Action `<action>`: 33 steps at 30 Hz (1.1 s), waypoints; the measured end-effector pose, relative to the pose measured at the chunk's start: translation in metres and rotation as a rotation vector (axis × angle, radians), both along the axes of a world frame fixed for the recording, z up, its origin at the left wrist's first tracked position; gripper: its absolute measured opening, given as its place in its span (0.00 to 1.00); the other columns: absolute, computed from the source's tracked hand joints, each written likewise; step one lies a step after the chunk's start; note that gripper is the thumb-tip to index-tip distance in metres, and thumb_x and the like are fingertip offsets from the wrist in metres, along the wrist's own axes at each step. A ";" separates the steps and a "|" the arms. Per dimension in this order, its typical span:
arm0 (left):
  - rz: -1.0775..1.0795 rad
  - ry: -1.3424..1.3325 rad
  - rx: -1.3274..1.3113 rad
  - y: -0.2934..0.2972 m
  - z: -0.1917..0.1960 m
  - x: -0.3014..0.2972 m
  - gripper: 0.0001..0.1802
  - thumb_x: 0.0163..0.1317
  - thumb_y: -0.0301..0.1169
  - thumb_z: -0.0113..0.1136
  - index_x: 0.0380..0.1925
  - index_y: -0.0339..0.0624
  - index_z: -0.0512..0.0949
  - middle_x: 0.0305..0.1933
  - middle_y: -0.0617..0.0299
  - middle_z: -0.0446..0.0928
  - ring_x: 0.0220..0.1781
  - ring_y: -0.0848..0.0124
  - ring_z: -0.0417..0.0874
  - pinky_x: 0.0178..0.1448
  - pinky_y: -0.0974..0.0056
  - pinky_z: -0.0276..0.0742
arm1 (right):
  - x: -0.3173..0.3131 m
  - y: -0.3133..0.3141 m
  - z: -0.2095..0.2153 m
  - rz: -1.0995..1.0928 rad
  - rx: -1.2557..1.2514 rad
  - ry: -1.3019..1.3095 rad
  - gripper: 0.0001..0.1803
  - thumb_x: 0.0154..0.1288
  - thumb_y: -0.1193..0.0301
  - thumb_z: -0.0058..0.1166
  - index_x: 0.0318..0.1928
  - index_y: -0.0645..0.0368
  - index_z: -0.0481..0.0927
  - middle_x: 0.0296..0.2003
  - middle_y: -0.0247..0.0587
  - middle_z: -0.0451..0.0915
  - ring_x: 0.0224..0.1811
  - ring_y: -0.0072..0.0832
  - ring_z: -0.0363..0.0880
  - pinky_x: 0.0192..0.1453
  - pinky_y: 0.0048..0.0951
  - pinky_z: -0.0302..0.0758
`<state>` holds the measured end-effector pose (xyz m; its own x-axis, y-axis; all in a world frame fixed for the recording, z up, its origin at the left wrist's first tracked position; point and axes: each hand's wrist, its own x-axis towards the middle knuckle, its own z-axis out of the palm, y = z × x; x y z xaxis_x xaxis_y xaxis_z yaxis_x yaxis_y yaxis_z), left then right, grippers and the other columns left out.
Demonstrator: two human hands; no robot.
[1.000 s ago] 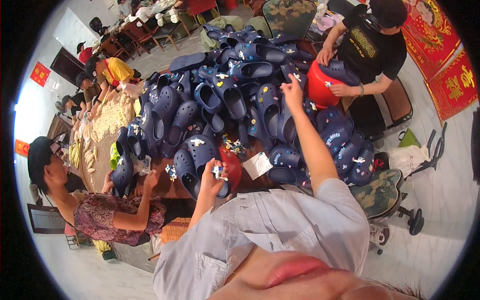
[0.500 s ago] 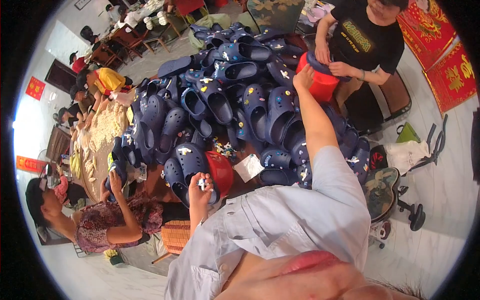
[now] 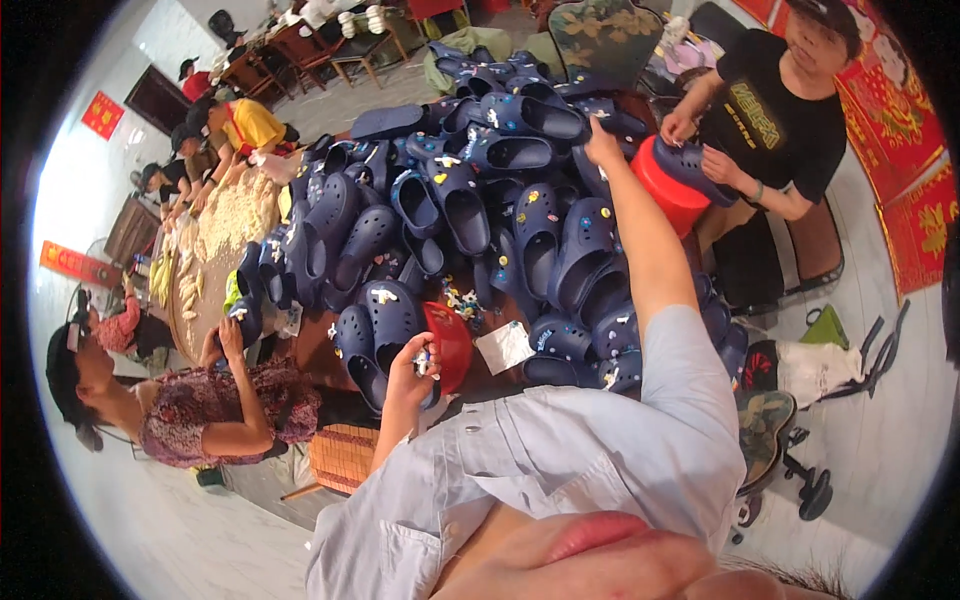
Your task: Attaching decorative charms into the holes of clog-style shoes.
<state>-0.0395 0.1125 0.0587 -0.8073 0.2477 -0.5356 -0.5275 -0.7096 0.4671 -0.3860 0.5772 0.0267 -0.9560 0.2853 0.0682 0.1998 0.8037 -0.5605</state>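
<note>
My left hand (image 3: 408,372) is closed around several small white and coloured shoe charms (image 3: 424,362), close to a pair of navy clogs (image 3: 378,322) by the table's near edge. Stretched far across the heap, my right hand (image 3: 603,148) is at the heel end of a navy clog (image 3: 540,117). Its fingertips are small and partly turned away, so their grip is unclear. Many of the heaped navy clogs (image 3: 465,205) carry charms in their holes. Loose charms (image 3: 462,303) lie beside a red tub (image 3: 447,345) and a white packet (image 3: 505,347).
Across the table, a person in black (image 3: 780,120) handles a clog (image 3: 690,170) over a red bucket (image 3: 668,195). At left, a person in a patterned top (image 3: 220,410) works on another clog (image 3: 240,310). A round table (image 3: 185,340) with pale food stands beyond. A stool (image 3: 765,430) is at right.
My right hand has moved from beside the red bucket leftward onto the heap. The left hand stays near the pair of clogs. The whole view has shifted slightly.
</note>
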 end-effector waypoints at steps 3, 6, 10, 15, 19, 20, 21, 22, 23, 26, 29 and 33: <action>-0.001 0.023 0.001 -0.001 0.007 0.004 0.11 0.63 0.33 0.55 0.42 0.38 0.75 0.30 0.59 0.74 0.28 0.72 0.74 0.25 0.72 0.65 | -0.059 -0.028 0.072 0.079 -0.036 -0.046 0.37 0.62 0.71 0.38 0.71 0.33 0.49 0.49 0.56 0.78 0.49 0.48 0.79 0.55 0.47 0.72; 0.130 0.010 -0.036 -0.018 0.011 0.024 0.11 0.64 0.32 0.54 0.42 0.38 0.75 0.28 0.60 0.74 0.26 0.72 0.73 0.24 0.73 0.63 | -0.094 -0.107 0.151 0.139 -0.035 -0.155 0.37 0.64 0.72 0.37 0.72 0.28 0.46 0.32 0.43 0.83 0.32 0.35 0.83 0.42 0.40 0.75; 0.229 0.040 -0.133 -0.024 0.017 0.031 0.10 0.64 0.31 0.52 0.42 0.40 0.76 0.26 0.61 0.75 0.22 0.74 0.72 0.21 0.74 0.61 | -0.159 -0.107 0.198 0.106 0.017 -0.116 0.37 0.67 0.68 0.38 0.72 0.28 0.43 0.60 0.55 0.70 0.61 0.50 0.70 0.60 0.54 0.66; 0.352 0.018 -0.135 -0.040 0.013 0.053 0.11 0.65 0.34 0.53 0.43 0.41 0.74 0.25 0.62 0.74 0.21 0.75 0.70 0.20 0.74 0.61 | -0.196 -0.116 0.212 0.092 -0.018 -0.041 0.39 0.66 0.68 0.43 0.73 0.33 0.42 0.64 0.58 0.63 0.64 0.53 0.65 0.63 0.57 0.62; 0.453 -0.015 -0.159 -0.037 0.024 0.065 0.10 0.63 0.32 0.57 0.42 0.43 0.74 0.25 0.63 0.75 0.20 0.78 0.72 0.18 0.76 0.61 | -0.193 -0.137 0.208 0.122 0.022 -0.077 0.39 0.65 0.68 0.43 0.73 0.35 0.43 0.63 0.57 0.65 0.65 0.52 0.65 0.63 0.56 0.62; 0.454 -0.014 -0.157 -0.036 0.026 0.062 0.10 0.63 0.32 0.57 0.42 0.43 0.74 0.25 0.63 0.75 0.20 0.78 0.72 0.18 0.76 0.61 | -0.196 -0.131 0.204 0.108 0.018 -0.059 0.39 0.65 0.68 0.43 0.73 0.36 0.43 0.64 0.57 0.65 0.65 0.52 0.65 0.63 0.56 0.62; 0.447 -0.024 -0.193 -0.035 0.027 0.058 0.10 0.64 0.33 0.55 0.43 0.42 0.74 0.25 0.63 0.74 0.20 0.76 0.71 0.19 0.76 0.61 | -0.198 -0.129 0.201 0.106 0.047 -0.059 0.39 0.65 0.67 0.44 0.73 0.35 0.44 0.64 0.56 0.64 0.65 0.51 0.65 0.64 0.55 0.62; 0.439 -0.033 -0.228 -0.034 0.028 0.054 0.12 0.65 0.35 0.53 0.44 0.41 0.74 0.25 0.62 0.74 0.20 0.75 0.70 0.20 0.75 0.61 | -0.200 -0.124 0.200 0.104 0.050 -0.061 0.39 0.65 0.67 0.44 0.73 0.35 0.44 0.64 0.56 0.64 0.65 0.51 0.65 0.64 0.55 0.62; 0.435 -0.036 -0.225 -0.032 0.027 0.051 0.12 0.65 0.35 0.53 0.44 0.41 0.74 0.25 0.62 0.74 0.20 0.75 0.70 0.20 0.75 0.61 | -0.203 -0.119 0.198 0.105 0.036 -0.056 0.39 0.65 0.67 0.44 0.73 0.34 0.44 0.64 0.56 0.64 0.65 0.51 0.65 0.64 0.55 0.62; 0.418 0.005 -0.195 -0.030 0.025 0.055 0.13 0.64 0.35 0.54 0.45 0.41 0.74 0.26 0.63 0.73 0.22 0.75 0.70 0.21 0.74 0.61 | -0.195 -0.143 0.190 0.155 0.030 -0.063 0.39 0.64 0.66 0.44 0.73 0.32 0.44 0.64 0.56 0.64 0.65 0.51 0.64 0.64 0.55 0.62; 0.344 0.026 -0.179 -0.024 0.022 0.042 0.11 0.65 0.32 0.53 0.45 0.42 0.73 0.26 0.63 0.73 0.20 0.77 0.70 0.19 0.76 0.61 | -0.194 -0.125 0.189 0.143 0.147 0.007 0.42 0.62 0.69 0.45 0.73 0.32 0.43 0.47 0.54 0.74 0.46 0.43 0.74 0.47 0.46 0.71; 0.314 -0.006 -0.163 -0.025 0.012 0.036 0.11 0.65 0.33 0.54 0.45 0.42 0.73 0.26 0.63 0.73 0.21 0.76 0.70 0.20 0.76 0.61 | -0.168 -0.134 0.180 0.358 0.042 -0.003 0.45 0.56 0.73 0.53 0.72 0.38 0.47 0.24 0.50 0.82 0.20 0.32 0.82 0.22 0.34 0.79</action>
<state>-0.0036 0.0872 0.0711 -0.8274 -0.1015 -0.5524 -0.2985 -0.7537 0.5856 -0.5544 0.4429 0.2066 -0.9950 -0.0708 0.0698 -0.0970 0.8455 -0.5250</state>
